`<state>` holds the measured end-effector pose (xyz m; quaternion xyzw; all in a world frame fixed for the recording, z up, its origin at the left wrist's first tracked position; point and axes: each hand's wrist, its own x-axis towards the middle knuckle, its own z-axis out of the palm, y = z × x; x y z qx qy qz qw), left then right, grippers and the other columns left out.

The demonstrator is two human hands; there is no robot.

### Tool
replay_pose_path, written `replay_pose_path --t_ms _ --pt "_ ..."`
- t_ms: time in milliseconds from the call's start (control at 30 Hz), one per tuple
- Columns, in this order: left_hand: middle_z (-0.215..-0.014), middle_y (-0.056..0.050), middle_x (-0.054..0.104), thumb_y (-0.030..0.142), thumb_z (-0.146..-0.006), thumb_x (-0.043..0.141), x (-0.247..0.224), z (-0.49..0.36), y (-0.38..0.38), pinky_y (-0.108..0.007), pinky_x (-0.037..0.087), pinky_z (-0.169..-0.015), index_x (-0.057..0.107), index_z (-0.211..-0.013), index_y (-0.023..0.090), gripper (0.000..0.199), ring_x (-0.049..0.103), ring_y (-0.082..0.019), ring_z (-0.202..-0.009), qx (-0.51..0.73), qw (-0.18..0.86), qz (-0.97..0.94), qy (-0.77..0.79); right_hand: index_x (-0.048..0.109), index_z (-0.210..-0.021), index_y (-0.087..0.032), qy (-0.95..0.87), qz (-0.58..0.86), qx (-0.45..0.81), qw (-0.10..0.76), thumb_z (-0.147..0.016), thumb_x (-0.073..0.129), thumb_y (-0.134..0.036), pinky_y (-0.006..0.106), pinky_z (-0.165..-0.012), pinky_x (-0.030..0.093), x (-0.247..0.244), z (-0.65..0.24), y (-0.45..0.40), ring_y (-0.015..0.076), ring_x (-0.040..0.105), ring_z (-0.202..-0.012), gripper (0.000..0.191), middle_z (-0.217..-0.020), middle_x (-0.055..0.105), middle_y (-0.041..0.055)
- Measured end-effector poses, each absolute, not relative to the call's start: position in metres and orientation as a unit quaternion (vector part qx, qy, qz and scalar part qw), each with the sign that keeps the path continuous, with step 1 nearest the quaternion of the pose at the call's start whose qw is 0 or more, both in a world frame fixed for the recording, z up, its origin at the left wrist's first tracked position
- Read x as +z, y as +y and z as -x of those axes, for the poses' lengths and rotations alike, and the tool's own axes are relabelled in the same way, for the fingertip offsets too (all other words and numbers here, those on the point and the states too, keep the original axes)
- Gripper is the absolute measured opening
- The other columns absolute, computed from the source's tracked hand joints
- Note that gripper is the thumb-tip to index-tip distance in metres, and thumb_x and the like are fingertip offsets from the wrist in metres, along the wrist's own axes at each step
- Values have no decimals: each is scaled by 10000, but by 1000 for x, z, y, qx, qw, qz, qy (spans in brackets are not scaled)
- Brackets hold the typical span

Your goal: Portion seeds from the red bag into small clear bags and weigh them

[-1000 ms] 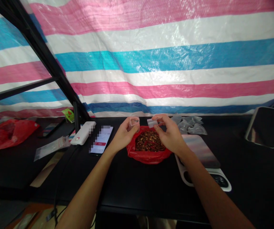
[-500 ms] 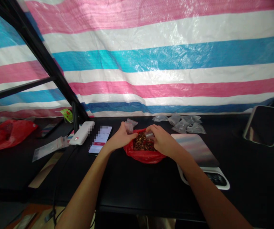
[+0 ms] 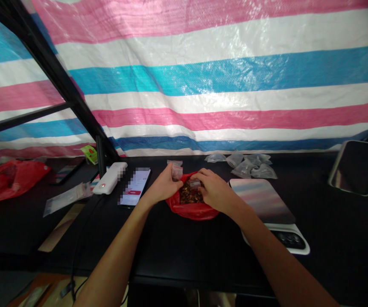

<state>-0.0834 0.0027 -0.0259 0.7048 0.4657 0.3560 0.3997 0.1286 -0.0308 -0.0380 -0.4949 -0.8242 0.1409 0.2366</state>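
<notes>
Black table (image 3: 177,251) is bearing clear bags (image 3: 243,169) right of centre; centrally, left grip (image 3: 163,186) is pinching a small bag (image 3: 176,172), right grip (image 3: 217,192) holding a clear container (image 3: 194,184) in the red bag (image 3: 197,212) of seeds (image 3: 190,196).

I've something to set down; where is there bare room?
Bare tabletop lies between the left forearm and right forearm, before the red bag, and between the silver-topped device and upright screen. Behind that device, clear bags crowd the back edge.

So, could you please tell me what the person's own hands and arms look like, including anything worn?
The left hand and right hand are ungloved. The left forearm and right forearm show no sleeve, watch or bracelet; whether there are rings, I cannot tell.
</notes>
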Motion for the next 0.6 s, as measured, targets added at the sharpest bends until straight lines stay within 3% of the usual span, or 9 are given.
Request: replay_pose_path --t_ms 133,300,600 --pt "-894 -4 688 114 -703 609 -16 76 -1 -266 526 -739 610 -1036 160 336 642 -150 -779 381 478 -622 488 670 -1203 -190 -825 482 166 244 -849 614 -14 351 -1066 459 -42 -125 -30 223 619 -1169 399 -1234 666 90" --pt "-807 12 668 160 -722 634 -18 75 -1 -288 545 -746 609 -932 182 213 657 -164 -752 386 566 -573 449 694 -1230 -183 -832 501 113 209 -891 683 -154 441 -1129 400 -40 -121 -32 274 613 -1200 340 -1216 711 113" --pt "-755 28 632 224 -743 741 -12 72 -3 -210 477 -608 595 -882 176 208 590 -105 -636 426 626 -493 429 684 -1184 -187 -792 529 178 248 -860 648 -81 356 -1026 469 -34 -114 -35 250 672 -1151 343 -1197 746 96"
